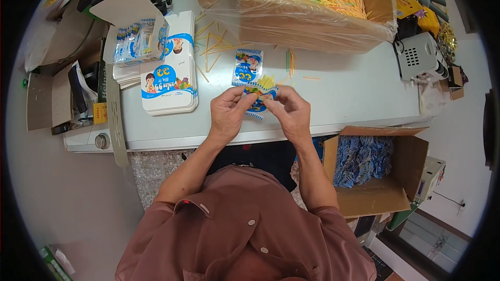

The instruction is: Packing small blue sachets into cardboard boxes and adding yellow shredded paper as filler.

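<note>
A small blue-and-white printed packet [257, 106] is pinched between my two hands near the table's front edge. My left hand [227, 115] grips its left side with thumb and fingers, and my right hand [292, 114] grips its right side. Short yellow-green sticks [266, 81] poke out of the packet's top; how deep they reach inside is hidden. Just behind lies a similar flat packet [248, 65]. Thin coloured sticks [290, 63] lie in a small bunch to the right of it, and more loose sticks [213, 47] are scattered to the left.
A big plastic-lined carton [312, 26] full of coloured sticks stands at the back. On the left are a stack of flat printed cartons [169, 91] and an open box [136, 62] with packets. Below the table's right edge sits a cardboard box [383, 200] of blue packets.
</note>
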The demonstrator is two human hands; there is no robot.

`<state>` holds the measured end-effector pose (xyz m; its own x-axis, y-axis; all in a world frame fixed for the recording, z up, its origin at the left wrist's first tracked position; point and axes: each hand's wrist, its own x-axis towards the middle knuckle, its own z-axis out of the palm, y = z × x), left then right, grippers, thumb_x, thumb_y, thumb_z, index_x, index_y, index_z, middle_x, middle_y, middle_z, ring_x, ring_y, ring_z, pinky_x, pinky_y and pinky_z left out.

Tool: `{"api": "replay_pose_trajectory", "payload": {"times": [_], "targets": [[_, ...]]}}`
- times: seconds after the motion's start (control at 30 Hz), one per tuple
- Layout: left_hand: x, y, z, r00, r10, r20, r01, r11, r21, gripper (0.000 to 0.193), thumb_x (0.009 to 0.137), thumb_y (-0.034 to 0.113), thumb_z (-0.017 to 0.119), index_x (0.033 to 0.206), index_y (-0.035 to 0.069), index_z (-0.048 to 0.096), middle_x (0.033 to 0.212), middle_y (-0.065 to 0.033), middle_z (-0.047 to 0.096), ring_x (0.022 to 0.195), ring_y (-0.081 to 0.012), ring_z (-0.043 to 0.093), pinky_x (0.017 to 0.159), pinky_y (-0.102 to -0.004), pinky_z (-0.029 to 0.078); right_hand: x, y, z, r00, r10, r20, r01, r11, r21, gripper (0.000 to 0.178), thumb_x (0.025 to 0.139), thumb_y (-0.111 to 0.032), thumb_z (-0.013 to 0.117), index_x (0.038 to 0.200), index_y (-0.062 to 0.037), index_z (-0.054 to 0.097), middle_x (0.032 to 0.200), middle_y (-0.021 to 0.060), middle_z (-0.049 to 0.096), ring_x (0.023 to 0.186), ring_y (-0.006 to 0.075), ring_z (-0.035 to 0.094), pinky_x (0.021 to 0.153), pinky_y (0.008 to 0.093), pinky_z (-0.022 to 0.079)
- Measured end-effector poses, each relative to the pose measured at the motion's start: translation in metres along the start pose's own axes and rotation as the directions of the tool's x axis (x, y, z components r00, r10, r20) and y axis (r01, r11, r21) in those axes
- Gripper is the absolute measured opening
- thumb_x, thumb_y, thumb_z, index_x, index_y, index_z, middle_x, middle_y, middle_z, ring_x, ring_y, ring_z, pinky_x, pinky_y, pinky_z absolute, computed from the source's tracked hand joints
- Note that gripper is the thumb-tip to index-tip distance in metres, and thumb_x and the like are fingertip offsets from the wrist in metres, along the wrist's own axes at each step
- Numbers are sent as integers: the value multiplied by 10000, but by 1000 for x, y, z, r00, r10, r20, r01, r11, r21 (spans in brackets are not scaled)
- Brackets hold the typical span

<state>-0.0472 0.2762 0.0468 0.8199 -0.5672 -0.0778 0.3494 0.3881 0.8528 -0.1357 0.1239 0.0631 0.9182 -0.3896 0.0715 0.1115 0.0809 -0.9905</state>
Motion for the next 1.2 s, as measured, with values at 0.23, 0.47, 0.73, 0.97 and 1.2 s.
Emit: {"api": "replay_pose_trajectory", "payload": {"times": [0.23, 0.47, 0.73, 0.97, 1.2], "targets": [[4, 4, 6, 997, 80, -11, -79, 994, 79, 261, 898, -3, 685, 1153, -46, 649, 1038, -118, 722, 937, -149, 669, 859, -274, 542, -4, 10, -2, 990, -74, -118, 54, 985, -163, 172, 862, -7, 720, 1032, 20, 711, 1012, 128, 726, 933, 162, 664, 838, 277, 513], [-3, -5, -10, 997, -50, 62, 21, 917, 397, 229, 854, 14, 738, 1078, -17, 698, 1044, -80, 706, 915, -117, 644, 798, -243, 526, -4, 11, -8, 992, 107, -69, -119, 971, -206, 171, 901, -42, 699, 1059, 16, 671, 1002, 63, 697, 915, 111, 630, 833, 269, 521], [9, 12, 22, 991, 88, 98, -131, 687, 715, 261, 799, 85, 796, 1005, -38, 695, 936, -108, 711, 772, -142, 675, 705, -257, 538, 8, -40, -51, 941, 209, -267, -244, 964, -105, 194, 915, -151, 691, 1007, 19, 705, 927, 59, 707, 875, 113, 646, 823, 285, 526], [61, 26, -15, 967, 211, -144, 136, 51, 989, 389, 832, 351, 763, 979, -3, 697, 932, -183, 711, 809, -386, 688, 725, -469, 537, 47, -55, -256, 822, 311, -477, -546, 665, -509, 159, 879, -168, 718, 932, -18, 728, 809, 34, 708, 701, 111, 639, 620, 260, 476], [80, 21, -12, 968, -1, -252, 247, 195, 949, 435, 795, 374, 792, 981, -5, 691, 870, -188, 715, 812, -378, 693, 700, -459, 534, 50, -12, -309, 850, 152, -504, -498, -76, -864, 380, 753, -322, 799, 908, 14, 712, 773, 163, 709, 689, 284, 681, 614, 378, 506]]}}
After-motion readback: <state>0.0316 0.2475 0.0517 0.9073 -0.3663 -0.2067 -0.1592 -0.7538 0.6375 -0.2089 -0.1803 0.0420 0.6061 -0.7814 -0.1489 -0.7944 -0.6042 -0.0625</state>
